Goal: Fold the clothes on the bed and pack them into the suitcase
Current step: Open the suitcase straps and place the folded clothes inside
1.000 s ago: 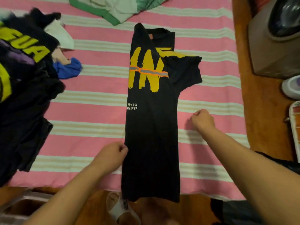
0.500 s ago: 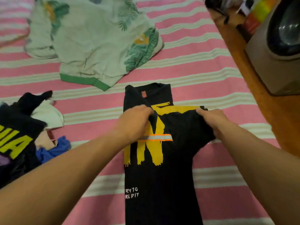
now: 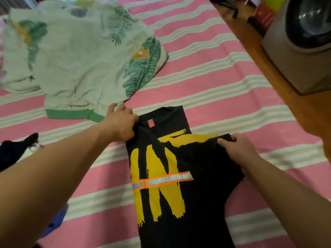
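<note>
Both hands on the black cotton T-shirt with yellow lettering (image 3: 172, 176), lying lengthwise at the near edge of the pink-and-cream striped bed (image 3: 223, 72). Left hand (image 3: 121, 124) pinches the collar-side shoulder; right hand (image 3: 238, 149) grips the folded sleeve edge. Best play: keep both corners level, pull taut, bring the top down square onto the hem. The pale leaf-print garment (image 3: 80, 56) waits toward the far edge. No suitcase in view.

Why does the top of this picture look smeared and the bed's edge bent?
Head view: motion blur softens the pale leaf-print shirt; the wide-angle lens bows the pink striped bedsheet; the black T-shirt with yellow lettering stays fairly sharp; lighting is warm and dim.
</note>
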Tool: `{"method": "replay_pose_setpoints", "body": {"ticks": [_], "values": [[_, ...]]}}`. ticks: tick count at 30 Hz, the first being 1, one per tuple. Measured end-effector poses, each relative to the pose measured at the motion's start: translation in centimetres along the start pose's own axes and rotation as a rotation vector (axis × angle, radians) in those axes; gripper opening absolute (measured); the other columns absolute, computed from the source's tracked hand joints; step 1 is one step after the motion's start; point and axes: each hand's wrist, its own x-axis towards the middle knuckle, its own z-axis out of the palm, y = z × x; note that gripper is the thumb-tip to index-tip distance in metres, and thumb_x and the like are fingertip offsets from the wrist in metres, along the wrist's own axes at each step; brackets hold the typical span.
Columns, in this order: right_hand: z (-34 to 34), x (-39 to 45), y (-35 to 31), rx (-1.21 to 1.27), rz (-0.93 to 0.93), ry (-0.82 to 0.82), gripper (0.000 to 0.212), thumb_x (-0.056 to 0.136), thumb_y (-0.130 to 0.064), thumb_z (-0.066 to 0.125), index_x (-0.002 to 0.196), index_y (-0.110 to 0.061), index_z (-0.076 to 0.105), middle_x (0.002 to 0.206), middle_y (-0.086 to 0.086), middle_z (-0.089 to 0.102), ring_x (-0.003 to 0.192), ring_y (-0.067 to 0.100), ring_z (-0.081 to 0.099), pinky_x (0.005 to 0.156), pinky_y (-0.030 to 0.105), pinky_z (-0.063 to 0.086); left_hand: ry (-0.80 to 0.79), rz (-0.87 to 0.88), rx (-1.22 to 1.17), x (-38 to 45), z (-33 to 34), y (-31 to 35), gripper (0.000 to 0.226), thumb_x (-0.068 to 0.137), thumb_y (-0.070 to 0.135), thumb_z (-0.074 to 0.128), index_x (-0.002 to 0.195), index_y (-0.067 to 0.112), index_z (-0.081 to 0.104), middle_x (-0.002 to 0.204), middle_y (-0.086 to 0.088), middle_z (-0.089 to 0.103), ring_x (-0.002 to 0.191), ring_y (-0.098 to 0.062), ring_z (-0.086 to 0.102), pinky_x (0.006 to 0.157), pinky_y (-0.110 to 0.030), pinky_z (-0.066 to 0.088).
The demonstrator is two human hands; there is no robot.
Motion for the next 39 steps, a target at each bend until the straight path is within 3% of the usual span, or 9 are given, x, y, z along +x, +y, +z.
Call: {"method": "replay_pose_setpoints", "body": {"ticks": [5, 13, 20, 24, 27, 29, 33, 36, 39], "values": [[-0.7, -0.6, 0.0, 0.083, -0.048, -0.080, 0.034, 0.086, -0.040, 0.075, 0.080, -0.007, 0.068, 0.078, 0.007, 0.070, 0.076, 0.027, 0.070, 0.062, 0.035, 0.050, 0.129, 0.168, -0.552, 1.7, -2.0, 5.8, 0.025, 0.091, 0.041, 0.046, 0.093, 0.024, 0.064, 0.094, 0.002, 0.064, 0.097, -0.025, 0.059, 0.083, -0.038, 0.047], [-1.8, -2.0, 0.6, -0.176, -0.149, -0.126, 0.038, 0.071, -0.049, 0.073, 0.098, -0.022, 0.075, 0.103, 0.011, 0.062, 0.097, 0.029, 0.063, 0.085, 0.042, 0.056, -0.237, 0.227, -0.525, 2.3, -2.6, 8.4, 0.023, 0.095, 0.045, 0.065, 0.098, 0.022, 0.062, 0.094, 0.000, 0.064, 0.089, -0.021, 0.061, 0.079, -0.040, 0.049], [-6.2, -6.7, 1.6, 0.094, -0.169, 0.187, 0.008, 0.089, -0.011, 0.068, 0.086, -0.018, 0.065, 0.082, 0.002, 0.068, 0.079, 0.021, 0.063, 0.064, 0.031, 0.047, 0.543, 0.213, -0.365, -0.5, -3.2, 13.5, 0.023, 0.095, 0.038, 0.064, 0.112, 0.022, 0.062, 0.105, -0.002, 0.051, 0.097, -0.027, 0.049, 0.075, -0.038, 0.033], [-6.1, -8.3, 3.4, 0.034, -0.220, 0.153, 0.010, 0.092, -0.018, 0.068, 0.087, -0.026, 0.063, 0.082, -0.006, 0.066, 0.078, 0.009, 0.060, 0.063, 0.030, 0.044, 0.565, -0.002, -0.443, -2.7, 2.0, 13.5, 0.030, 0.102, 0.039, 0.046, 0.124, 0.019, 0.052, 0.124, -0.005, 0.052, 0.115, -0.026, 0.048, 0.098, -0.042, 0.042], [-5.3, -7.6, 2.7, -0.016, -0.273, 0.171, 0.006, 0.092, -0.023, 0.068, 0.088, -0.018, 0.065, 0.080, -0.004, 0.065, 0.077, 0.010, 0.060, 0.065, 0.030, 0.046, 0.503, -0.101, -0.453, -3.2, 5.2, 9.7, 0.046, 0.108, 0.033, 0.033, 0.150, 0.016, 0.038, 0.154, -0.010, 0.041, 0.147, -0.033, 0.030, 0.121, -0.051, 0.027], [-4.8, -6.7, 2.3, -0.044, -0.231, 0.177, 0.019, 0.093, -0.029, 0.066, 0.085, -0.012, 0.064, 0.078, 0.002, 0.064, 0.076, 0.021, 0.060, 0.067, 0.037, 0.047, 0.499, -0.130, -0.369, -2.0, 5.7, 6.2, 0.051, 0.107, 0.032, 0.027, 0.154, 0.016, 0.035, 0.155, -0.011, 0.042, 0.146, -0.038, 0.030, 0.120, -0.054, 0.025], [-4.4, -6.1, 0.9, -0.129, -0.068, 0.292, 0.021, 0.093, -0.026, 0.063, 0.108, -0.014, 0.054, 0.097, 0.001, 0.055, 0.095, 0.030, 0.057, 0.073, 0.038, 0.043, 0.430, -0.083, -0.155, -0.1, 3.9, 1.3, 0.041, 0.098, 0.034, 0.047, 0.133, 0.016, 0.060, 0.114, -0.015, 0.062, 0.113, -0.040, 0.051, 0.105, -0.052, 0.033], [-3.4, -5.0, -0.9, -0.354, -0.297, 0.423, 0.050, 0.088, -0.024, 0.066, 0.134, -0.013, 0.051, 0.125, 0.011, 0.050, 0.115, 0.033, 0.046, 0.092, 0.046, 0.042, 0.428, -0.003, -0.027, -0.9, 2.9, -0.8, 0.022, 0.081, 0.017, 0.071, 0.102, 0.013, 0.073, 0.092, -0.012, 0.055, 0.093, -0.037, 0.050, 0.089, -0.048, 0.038], [-2.2, -2.5, -2.3, -0.638, -0.426, 0.137, 0.062, 0.089, -0.044, 0.066, 0.145, -0.026, 0.048, 0.152, 0.005, 0.038, 0.136, 0.031, 0.030, 0.110, 0.048, 0.032, 0.344, -0.065, -0.021, -2.7, 3.5, -2.4, 0.024, 0.076, 0.014, 0.073, 0.100, 0.015, 0.075, 0.105, -0.012, 0.058, 0.100, -0.038, 0.049, 0.091, -0.050, 0.041]]}}
